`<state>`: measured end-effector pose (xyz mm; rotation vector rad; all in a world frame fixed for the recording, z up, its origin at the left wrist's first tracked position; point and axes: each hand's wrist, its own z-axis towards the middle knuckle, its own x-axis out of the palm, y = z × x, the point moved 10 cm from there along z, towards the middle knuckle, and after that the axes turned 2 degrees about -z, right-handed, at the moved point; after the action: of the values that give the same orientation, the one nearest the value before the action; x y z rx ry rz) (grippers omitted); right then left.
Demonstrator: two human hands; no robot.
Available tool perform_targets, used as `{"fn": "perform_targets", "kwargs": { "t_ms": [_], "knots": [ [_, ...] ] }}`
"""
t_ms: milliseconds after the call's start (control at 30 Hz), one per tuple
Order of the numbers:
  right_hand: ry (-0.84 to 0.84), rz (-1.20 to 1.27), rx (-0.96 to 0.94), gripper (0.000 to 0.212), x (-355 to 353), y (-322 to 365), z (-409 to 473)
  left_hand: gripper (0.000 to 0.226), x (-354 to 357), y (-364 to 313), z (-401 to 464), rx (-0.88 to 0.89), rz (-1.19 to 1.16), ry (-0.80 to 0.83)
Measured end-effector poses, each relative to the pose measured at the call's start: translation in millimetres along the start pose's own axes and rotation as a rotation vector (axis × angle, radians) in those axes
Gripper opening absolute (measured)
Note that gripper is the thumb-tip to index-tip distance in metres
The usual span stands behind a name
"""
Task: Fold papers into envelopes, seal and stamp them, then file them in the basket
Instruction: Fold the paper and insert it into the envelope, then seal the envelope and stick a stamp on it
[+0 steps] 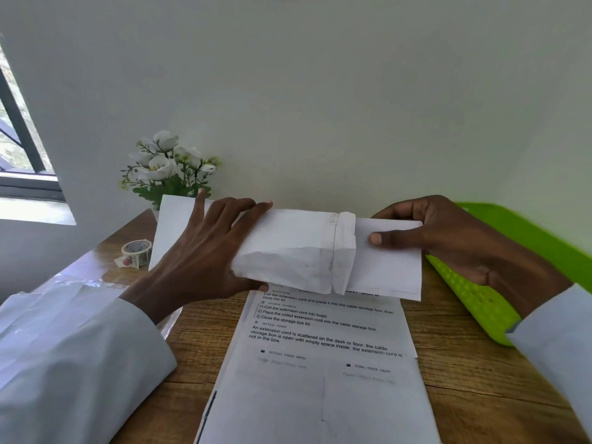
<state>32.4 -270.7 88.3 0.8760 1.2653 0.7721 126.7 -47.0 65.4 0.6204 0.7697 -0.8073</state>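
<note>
My left hand (205, 251) grips a white envelope (294, 248), held level above the desk with its open end facing right. My right hand (445, 238) pinches a folded white paper (390, 264) whose left part sits inside the envelope's mouth. Below them a printed sheet (320, 363) lies flat on the wooden desk (480, 379). A green plastic basket (474, 299) stands at the right, partly behind my right wrist. A roll of patterned tape (137, 249) with a small stamp-like piece (126, 261) rests at the left rear.
A pot of white artificial flowers (166, 168) stands against the wall at the back left. A clear plastic sleeve (80, 283) lies under my left forearm. A window (22, 139) is at the far left.
</note>
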Motion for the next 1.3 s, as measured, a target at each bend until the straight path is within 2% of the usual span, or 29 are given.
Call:
{"fn": "perform_targets", "kwargs": {
  "t_ms": [133,267,467,633,700,900,1067,1200,1300],
  "knots": [
    [0.087,-0.027,0.063,0.032,-10,-5,-5,0.115,-3,6,-1,-0.029,-0.006,-0.003],
    [0.098,0.001,0.069,0.018,1,-10,-2,0.114,-5,-3,1,-0.001,-0.005,-0.009],
    [0.123,0.051,0.007,0.021,32,-10,2,0.112,-4,-21,4,0.025,-0.003,-0.002],
    [0.191,0.107,0.067,0.022,28,-11,-3,0.115,-3,-21,4,0.012,-0.026,0.003],
    [0.165,0.092,0.060,0.017,33,-11,-2,0.115,-4,-25,4,0.016,-0.045,0.003],
    [0.002,0.071,-0.048,0.034,55,-7,-2,0.110,-4,-42,8,0.050,-0.061,0.008],
    [0.063,-0.010,-0.008,0.030,50,-7,-2,0.112,-3,-41,7,0.037,-0.083,0.022],
    [0.016,-0.095,-0.019,0.028,49,-10,-4,0.111,-6,-46,8,0.039,-0.116,0.019],
    [-0.029,-0.054,-0.050,0.040,57,-11,-7,0.109,-2,-50,7,0.051,-0.117,0.041]
  ]
}}
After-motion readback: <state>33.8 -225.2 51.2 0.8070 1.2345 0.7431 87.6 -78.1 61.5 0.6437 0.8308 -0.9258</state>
